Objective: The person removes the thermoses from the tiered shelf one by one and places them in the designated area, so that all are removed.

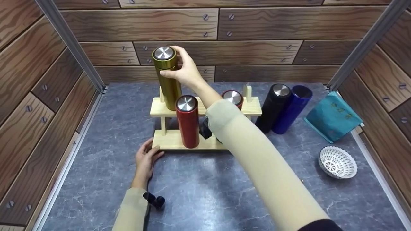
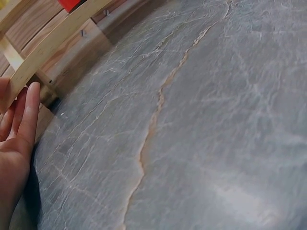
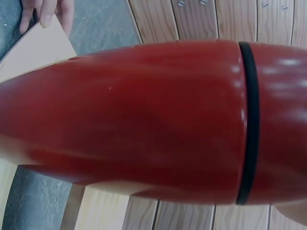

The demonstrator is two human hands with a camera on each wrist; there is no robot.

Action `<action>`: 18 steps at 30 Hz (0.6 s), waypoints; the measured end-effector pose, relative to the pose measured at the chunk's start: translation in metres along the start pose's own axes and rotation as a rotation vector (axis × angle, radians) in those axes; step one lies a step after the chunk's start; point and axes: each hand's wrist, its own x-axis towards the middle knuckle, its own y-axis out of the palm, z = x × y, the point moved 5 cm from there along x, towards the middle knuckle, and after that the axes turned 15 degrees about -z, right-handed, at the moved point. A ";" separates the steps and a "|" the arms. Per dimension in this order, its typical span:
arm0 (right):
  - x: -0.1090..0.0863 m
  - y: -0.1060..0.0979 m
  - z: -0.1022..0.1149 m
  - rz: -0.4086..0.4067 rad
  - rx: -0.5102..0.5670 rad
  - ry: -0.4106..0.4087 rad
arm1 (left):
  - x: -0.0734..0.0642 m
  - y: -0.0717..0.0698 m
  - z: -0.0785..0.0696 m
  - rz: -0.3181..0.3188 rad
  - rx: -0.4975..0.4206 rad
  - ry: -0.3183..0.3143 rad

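Note:
My right hand [image 1: 185, 71] grips the upper part of a gold thermos [image 1: 170, 86], thumb in front and fingers behind. That thermos stands upright on the left of the upper shelf of a two-tier wooden rack [image 1: 212, 147]. At the rack's lower left front corner, my left hand [image 1: 147, 160] holds the board, thumb on top. A red thermos [image 1: 188, 126] stands on the lower shelf and fills much of the right wrist view. Behind my right forearm, another red thermos [image 1: 233, 97] is partly hidden. The left wrist view catches the left fingers [image 2: 29, 112] by the board's edge.
Right of the rack stand a black thermos [image 1: 273, 107] and a blue thermos [image 1: 291, 110] side by side. A teal bag [image 1: 334, 117] and a white woven basket [image 1: 351, 165] lie farther right. Wood-patterned panels [image 1: 179, 25] surround the grey marbled table [image 1: 205, 195].

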 end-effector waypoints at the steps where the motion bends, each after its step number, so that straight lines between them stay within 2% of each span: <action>1: -0.001 -0.002 0.000 -0.008 0.004 -0.008 | 0.000 0.000 0.000 -0.004 0.003 0.002; 8: -0.005 -0.012 0.005 -0.048 0.043 -0.001 | 0.000 -0.003 0.002 -0.018 0.003 0.007; 10: -0.007 -0.016 0.005 -0.050 0.032 0.008 | -0.001 -0.004 0.002 -0.022 -0.001 0.001; 18: -0.010 -0.037 0.008 -0.072 -0.036 -0.043 | -0.001 -0.001 0.000 -0.008 -0.005 0.008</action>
